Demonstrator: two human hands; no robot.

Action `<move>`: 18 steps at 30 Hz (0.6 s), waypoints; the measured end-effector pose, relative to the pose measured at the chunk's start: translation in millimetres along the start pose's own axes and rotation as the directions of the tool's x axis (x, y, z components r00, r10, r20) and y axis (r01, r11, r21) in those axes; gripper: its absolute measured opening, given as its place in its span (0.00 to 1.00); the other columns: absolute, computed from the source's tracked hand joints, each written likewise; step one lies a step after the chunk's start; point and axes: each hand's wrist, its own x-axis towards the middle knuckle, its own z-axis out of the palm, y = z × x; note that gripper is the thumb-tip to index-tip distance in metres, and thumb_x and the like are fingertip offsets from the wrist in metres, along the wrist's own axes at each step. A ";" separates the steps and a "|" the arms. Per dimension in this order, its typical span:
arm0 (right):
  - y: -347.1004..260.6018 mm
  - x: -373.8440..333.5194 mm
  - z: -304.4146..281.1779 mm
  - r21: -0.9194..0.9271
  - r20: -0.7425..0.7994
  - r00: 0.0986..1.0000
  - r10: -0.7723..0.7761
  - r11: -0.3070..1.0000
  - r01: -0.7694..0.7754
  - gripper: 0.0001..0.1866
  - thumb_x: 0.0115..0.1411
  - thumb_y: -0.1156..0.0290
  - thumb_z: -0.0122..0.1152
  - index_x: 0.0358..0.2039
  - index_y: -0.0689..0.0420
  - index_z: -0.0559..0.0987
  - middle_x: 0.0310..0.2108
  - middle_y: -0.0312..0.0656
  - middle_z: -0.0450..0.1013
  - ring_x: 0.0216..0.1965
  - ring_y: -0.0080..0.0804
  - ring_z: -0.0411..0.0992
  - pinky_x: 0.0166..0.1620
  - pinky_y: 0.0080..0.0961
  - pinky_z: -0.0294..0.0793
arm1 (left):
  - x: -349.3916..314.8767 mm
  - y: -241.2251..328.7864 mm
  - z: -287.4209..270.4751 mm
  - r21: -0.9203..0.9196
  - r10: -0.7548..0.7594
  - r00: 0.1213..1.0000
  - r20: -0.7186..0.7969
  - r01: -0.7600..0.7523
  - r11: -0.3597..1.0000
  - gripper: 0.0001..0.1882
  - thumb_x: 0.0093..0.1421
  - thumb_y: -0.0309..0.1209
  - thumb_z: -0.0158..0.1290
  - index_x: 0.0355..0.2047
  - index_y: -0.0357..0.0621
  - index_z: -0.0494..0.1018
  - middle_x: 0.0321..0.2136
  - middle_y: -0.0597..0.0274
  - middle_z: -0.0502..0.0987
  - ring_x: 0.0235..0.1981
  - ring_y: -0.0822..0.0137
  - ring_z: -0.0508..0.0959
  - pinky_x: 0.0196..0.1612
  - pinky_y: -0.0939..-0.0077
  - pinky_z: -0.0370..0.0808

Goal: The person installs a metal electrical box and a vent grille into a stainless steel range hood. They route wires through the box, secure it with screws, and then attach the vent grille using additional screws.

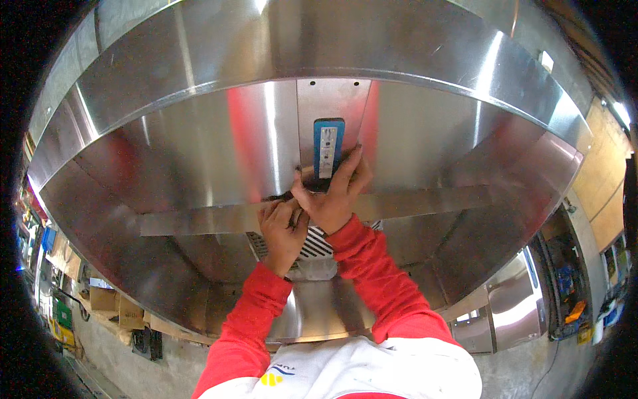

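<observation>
Inside a large stainless-steel hood-like shell, a narrow metal strip [332,100] with two holes at its top runs down the middle. It carries a blue-edged panel [337,133] with a pale board and small dark parts. My right hand [335,196] spans the strip's lower end, thumb at the left edge and fingers at the right edge, just below the panel. Close beside it and lower, my left hand [282,233] is closed, fingers curled near a dark, thin piece. What its fingers pinch is too small to make out.
The shell's broad curved rim [219,63] arches above my hands. A metal ledge [193,219] crosses behind them, with a slotted grille [314,245] below. Cardboard boxes [123,307] stand at lower left; a metal cabinet [515,312] and an orange tool [575,311] are at right.
</observation>
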 end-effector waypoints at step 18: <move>0.5 0.5 4.7 0.044 0.017 1.000 0.014 0.999 -0.014 0.57 0.49 0.55 0.74 0.69 0.72 0.51 0.56 0.65 0.57 0.53 0.57 0.60 0.56 0.48 0.66 | 232.5 148.4 -152.1 0.642 0.688 0.721 0.076 -0.564 0.520 0.36 0.44 0.45 0.71 0.49 0.40 0.73 0.44 0.54 0.75 0.45 0.55 0.74 0.50 0.57 0.67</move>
